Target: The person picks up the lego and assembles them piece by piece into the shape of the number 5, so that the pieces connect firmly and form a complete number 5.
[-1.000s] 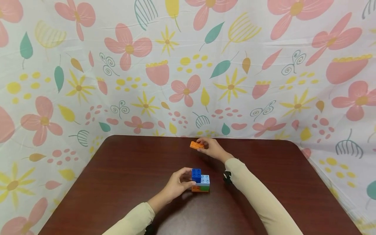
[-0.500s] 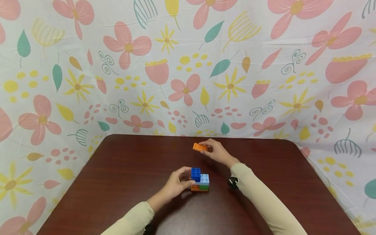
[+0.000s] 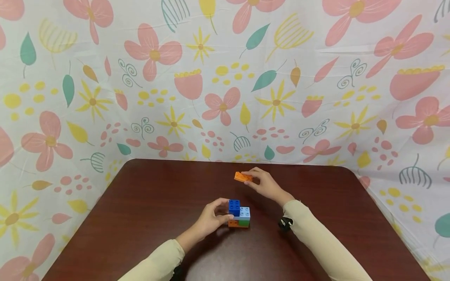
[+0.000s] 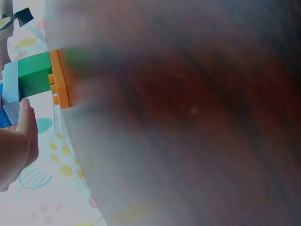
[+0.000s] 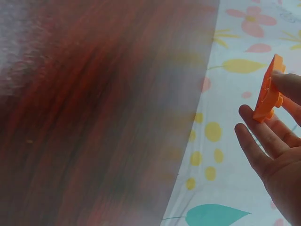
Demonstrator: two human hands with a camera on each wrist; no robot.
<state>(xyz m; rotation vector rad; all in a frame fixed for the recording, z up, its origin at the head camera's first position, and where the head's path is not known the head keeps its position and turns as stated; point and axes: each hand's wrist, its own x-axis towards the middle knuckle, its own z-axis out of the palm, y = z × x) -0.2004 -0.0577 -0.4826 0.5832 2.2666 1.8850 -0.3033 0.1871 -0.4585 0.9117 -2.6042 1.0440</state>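
A small stack of toy building bricks stands on the table: an orange plate [image 4: 60, 84] at the bottom, a green brick [image 4: 35, 73] on it, a light blue brick [image 3: 245, 212] above, and a dark blue brick [image 3: 234, 207] on top at the left. My left hand [image 3: 211, 217] holds this stack from its left side, thumb in front and fingers behind. Farther back, my right hand [image 3: 265, 184] pinches a flat orange brick [image 3: 242, 177] above the table. In the right wrist view, studs show on one face of that orange brick [image 5: 270, 92].
The dark brown table [image 3: 158, 191] has rounded far corners. A white cloth with a flower print [image 3: 221, 78] hangs behind and beside it. A black strap [image 3: 285, 223] shows at the right cuff.
My right hand has moved a little to the right and slightly nearer, carrying the flat orange brick. My left hand and the stack stay almost still.
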